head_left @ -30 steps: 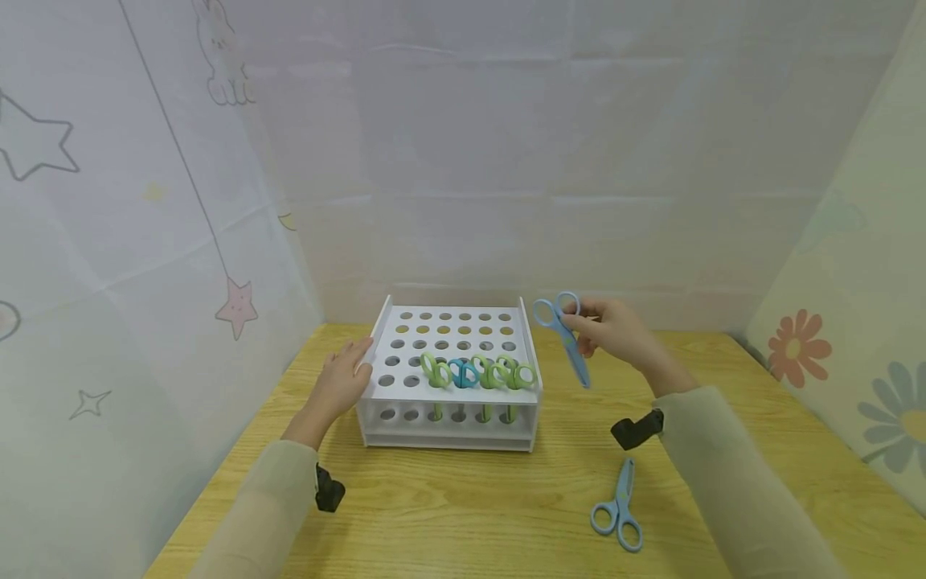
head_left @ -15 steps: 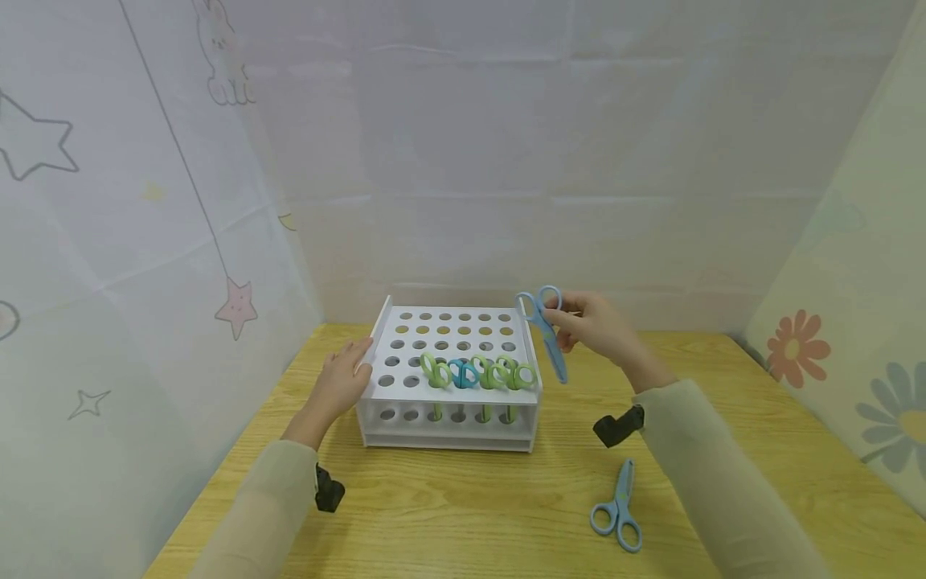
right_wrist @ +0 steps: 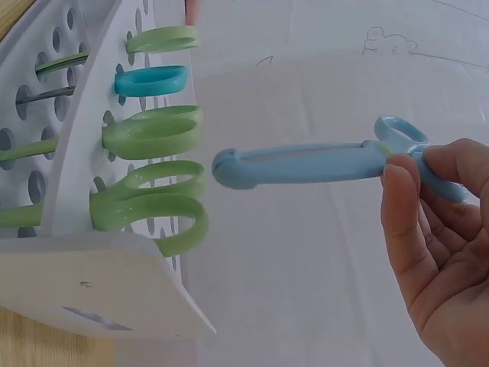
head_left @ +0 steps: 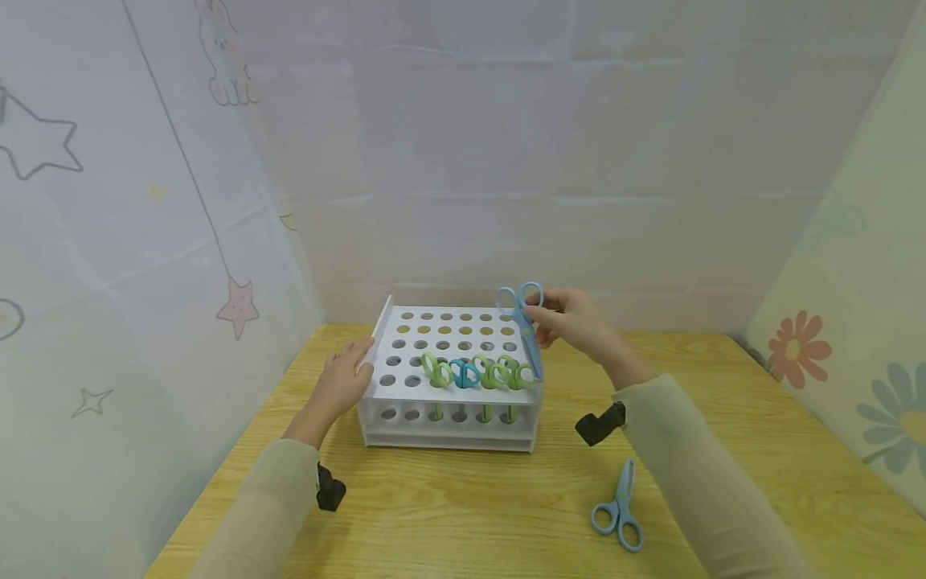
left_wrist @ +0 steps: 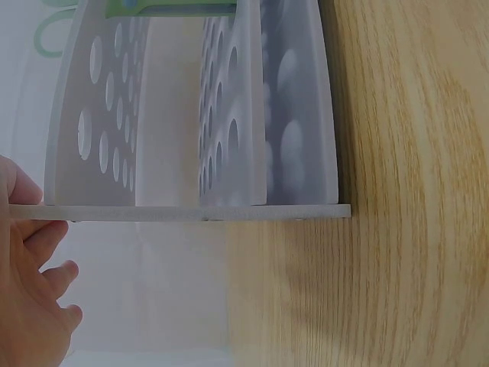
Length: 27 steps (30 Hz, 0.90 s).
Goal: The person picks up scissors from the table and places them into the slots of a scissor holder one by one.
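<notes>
My right hand point(head_left: 576, 323) pinches light blue scissors point(right_wrist: 313, 164) near the pivot, handles up and blades down. They hang over the right edge of a white rack point(head_left: 376, 392) with rows of round holes. At the rack's left side my left hand point(head_left: 340, 382) grips the side panel point(left_wrist: 191, 213), thumb on one face and fingers on the other. In the front row stand green scissors point(head_left: 436, 371), teal scissors point(head_left: 465, 374) and two more green pairs, handles above the top plate. A second light blue pair of scissors point(head_left: 618, 508) lies on the table, front right.
The rack stands on a wooden table point(head_left: 434, 515). A pale cloth backdrop point(head_left: 564, 161) rises behind it, and patterned cloth hangs at both sides. A black wrist camera point(head_left: 600, 424) sits on the right sleeve, another on the left.
My right hand has moved left with the light blue scissors, from beside the rack to over its right edge. My left hand stays on the side panel.
</notes>
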{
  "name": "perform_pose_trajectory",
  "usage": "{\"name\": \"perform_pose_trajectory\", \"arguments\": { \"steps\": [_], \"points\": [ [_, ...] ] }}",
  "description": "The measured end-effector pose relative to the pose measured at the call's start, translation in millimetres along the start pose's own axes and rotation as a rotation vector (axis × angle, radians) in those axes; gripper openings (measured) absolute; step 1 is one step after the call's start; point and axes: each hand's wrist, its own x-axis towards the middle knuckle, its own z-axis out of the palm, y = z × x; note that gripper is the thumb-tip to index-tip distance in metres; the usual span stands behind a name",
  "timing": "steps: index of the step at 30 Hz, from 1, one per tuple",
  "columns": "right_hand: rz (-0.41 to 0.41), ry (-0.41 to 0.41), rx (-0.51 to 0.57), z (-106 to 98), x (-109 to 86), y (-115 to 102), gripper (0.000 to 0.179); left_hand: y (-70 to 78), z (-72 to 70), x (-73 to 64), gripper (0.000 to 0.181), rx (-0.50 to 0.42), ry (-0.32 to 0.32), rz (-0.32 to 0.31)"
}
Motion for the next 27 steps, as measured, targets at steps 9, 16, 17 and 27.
{"name": "perform_pose_trajectory", "arguments": {
  "steps": [9, 16, 17, 27],
  "points": [
    [-0.015, -0.035, 0.044, 14, 6.7, -5, 0.025, 0.9, -0.2, -0.2, 0.051, -0.002, 0.009, 0.013],
    [-0.033, -0.037, 0.057, 26, 10.1, -9, 0.021, 2.6, 0.0, -0.1, 0.051, -0.012, -0.001, 0.005],
    [-0.032, -0.037, 0.056, 27, 10.8, -10, 0.020, 2.6, 0.2, 0.1, 0.051, -0.012, 0.000, 0.005],
    [-0.034, -0.010, 0.106, 43, 19.2, -12, 0.021, 1.6, 0.6, 0.1, 0.051, -0.022, 0.006, -0.001]
  ]
}}
